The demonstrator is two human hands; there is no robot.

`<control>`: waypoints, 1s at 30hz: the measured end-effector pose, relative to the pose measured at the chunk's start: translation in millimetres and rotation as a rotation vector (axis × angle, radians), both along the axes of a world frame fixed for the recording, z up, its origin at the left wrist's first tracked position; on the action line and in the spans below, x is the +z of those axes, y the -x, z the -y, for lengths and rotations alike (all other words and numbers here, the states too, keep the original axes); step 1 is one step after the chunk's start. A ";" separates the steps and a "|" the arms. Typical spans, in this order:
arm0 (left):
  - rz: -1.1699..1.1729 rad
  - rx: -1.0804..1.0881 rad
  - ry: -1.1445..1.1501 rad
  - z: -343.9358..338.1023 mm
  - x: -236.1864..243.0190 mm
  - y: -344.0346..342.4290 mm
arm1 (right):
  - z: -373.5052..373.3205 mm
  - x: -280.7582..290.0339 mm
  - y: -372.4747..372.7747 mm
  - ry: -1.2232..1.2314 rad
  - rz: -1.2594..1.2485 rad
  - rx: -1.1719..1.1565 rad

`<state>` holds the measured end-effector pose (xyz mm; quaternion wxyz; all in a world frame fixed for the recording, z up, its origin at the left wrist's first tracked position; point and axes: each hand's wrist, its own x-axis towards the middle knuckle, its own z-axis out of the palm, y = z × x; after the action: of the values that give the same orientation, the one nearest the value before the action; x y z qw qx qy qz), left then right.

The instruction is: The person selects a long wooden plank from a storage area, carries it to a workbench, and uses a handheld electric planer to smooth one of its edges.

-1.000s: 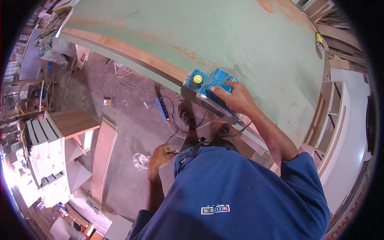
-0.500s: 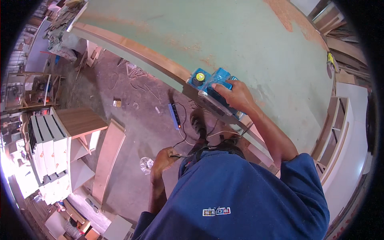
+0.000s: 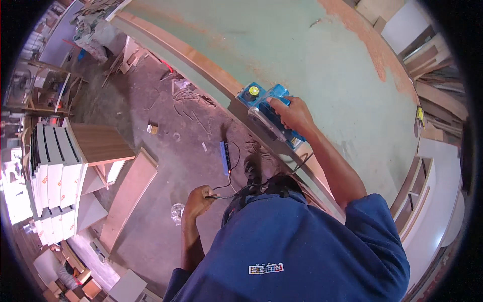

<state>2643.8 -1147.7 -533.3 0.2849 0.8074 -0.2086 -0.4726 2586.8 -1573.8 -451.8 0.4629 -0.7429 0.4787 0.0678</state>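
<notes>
A blue electric planer [image 3: 276,92] with a yellow round label rests along the wooden edge strip [image 3: 186,50] of a large pale green panel [image 3: 322,60]. My right hand [image 3: 296,117] is closed around the planer's handle, with the thumb over its top. Lower left, my left hand [image 3: 198,201] grips a thin black cord [image 3: 224,196] between closed fingers, apart from the panel. The cord runs rightward past my waist. The planer's underside is hidden against the edge.
On the floor, a blue power strip [image 3: 224,158] lies near my foot [image 3: 252,171], wires trailing from it. Left stand a cabinet with a brown top [image 3: 98,142] and a leaning board [image 3: 128,196]. Wood shavings [image 3: 370,43] cover the panel's far edge. A white frame [image 3: 415,189] stands right.
The planer has slid a little along the edge toward the panel's far left end, my right hand still on it. My left hand has shifted slightly left with the cord. The view has moved.
</notes>
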 end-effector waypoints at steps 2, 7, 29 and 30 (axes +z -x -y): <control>-0.047 0.080 -0.022 4.5 5.5 -8.9 | 7.5 -6.5 -18.6 0.010 -0.019 0.043; -0.031 0.198 -0.061 19.4 -21.3 -12.1 | 41.4 -33.8 -61.8 -0.038 0.017 0.140; 0.193 0.560 -0.076 31.4 -10.9 -232.8 | 69.0 -79.4 -331.5 0.083 0.019 0.239; 0.197 0.565 -0.079 28.8 -14.3 -248.0 | 68.8 -80.9 -342.5 0.101 0.039 0.230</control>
<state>2891.8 -1176.6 -547.6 0.3520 0.8859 0.0161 -0.3018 2929.3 -1642.6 -532.7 0.4232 -0.8166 0.3839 0.0820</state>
